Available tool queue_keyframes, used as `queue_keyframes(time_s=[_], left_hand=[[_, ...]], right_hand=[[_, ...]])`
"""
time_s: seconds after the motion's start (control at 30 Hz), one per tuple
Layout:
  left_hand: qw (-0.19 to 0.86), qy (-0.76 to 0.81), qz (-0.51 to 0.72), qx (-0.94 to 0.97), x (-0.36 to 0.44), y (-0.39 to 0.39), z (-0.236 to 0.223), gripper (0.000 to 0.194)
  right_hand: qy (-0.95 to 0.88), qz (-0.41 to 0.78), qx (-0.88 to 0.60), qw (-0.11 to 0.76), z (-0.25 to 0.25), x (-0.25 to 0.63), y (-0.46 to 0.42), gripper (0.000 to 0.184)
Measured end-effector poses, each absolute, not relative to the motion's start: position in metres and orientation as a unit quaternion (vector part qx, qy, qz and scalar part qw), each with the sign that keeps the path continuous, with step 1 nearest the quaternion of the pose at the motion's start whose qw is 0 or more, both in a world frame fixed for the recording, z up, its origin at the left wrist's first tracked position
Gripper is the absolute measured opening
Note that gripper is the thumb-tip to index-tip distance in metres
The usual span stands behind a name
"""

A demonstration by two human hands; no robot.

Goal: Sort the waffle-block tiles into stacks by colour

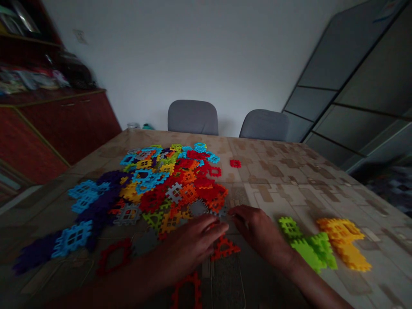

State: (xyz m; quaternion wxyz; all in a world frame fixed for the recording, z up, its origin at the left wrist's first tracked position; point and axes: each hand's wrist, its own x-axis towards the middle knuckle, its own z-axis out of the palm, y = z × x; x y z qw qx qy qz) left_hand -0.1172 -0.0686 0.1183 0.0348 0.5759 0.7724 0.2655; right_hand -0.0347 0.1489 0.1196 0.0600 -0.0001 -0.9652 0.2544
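- Handling pieces well is calling for light pinches at single edges; teeth are probably snagging.
- My left hand (191,238) is bending half-closed, palm down, red piece (213,225) showing between its fingers; I'm not telling whether it's gripped.
- My right hand (257,221) is curling loosely beside the grey piece (222,211), hold unclear.

A single head-worn camera is looking forward and slightly down from the wearer's side of the patterned table (273,171). It is facing the pale wall (199,56) beyond the far edge, where two grey chairs (193,116) are standing. The tabletop is spreading broadly from close beneath the lens, with both forearms entering from the lower border. Wooden cabinetry (64,124) is flanking the view at left, tall panelled cupboards (363,86) at right; no second view is sharing the scene.
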Motion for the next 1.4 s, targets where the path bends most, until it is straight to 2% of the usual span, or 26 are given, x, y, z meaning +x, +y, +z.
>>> queue_keyframes(time_s=[0.07,0.27,0.33,0.43,0.6,0.8,1.13,1.3,1.4], left_hand=[[0.025,0.774,0.271,0.572,-0.120,-0.074,0.114,0.055],[-0.091,0.808,0.231,0.535,-0.112,-0.131,0.098,0.034],[-0.146,0.808,0.195,0.536,-0.101,-0.151,0.090,0.041],[-0.187,0.809,0.168,0.531,-0.085,-0.169,0.082,0.052],[-0.176,0.803,0.159,0.546,-0.074,-0.164,0.093,0.059],[-0.180,0.794,0.150,0.562,-0.074,-0.152,0.102,0.049],[-0.184,0.795,0.139,0.562,-0.075,-0.157,0.085,0.045],[-0.178,0.789,0.143,0.570,-0.075,-0.155,0.089,0.048],[-0.178,0.795,0.153,0.560,-0.076,-0.154,0.090,0.047]], right_hand=[[-0.963,0.263,0.013,0.057,0.121,-0.034,0.147,0.024],[-0.958,0.278,0.061,0.020,0.126,-0.029,0.134,0.025],[-0.961,0.268,0.073,0.000,0.124,-0.029,0.129,0.029],[-0.972,0.224,0.069,-0.011,0.116,-0.031,0.123,0.024],[-0.981,0.186,0.055,0.001,0.107,-0.036,0.118,0.014],[-0.982,0.184,0.049,0.003,0.120,-0.032,0.122,0.008],[-0.985,0.073,0.032,-0.156,0.156,-0.021,0.122,0.017],[-0.981,0.052,0.020,-0.188,0.158,-0.022,0.120,0.022],[-0.984,0.059,0.008,-0.171,0.159,-0.022,0.121,0.019]])
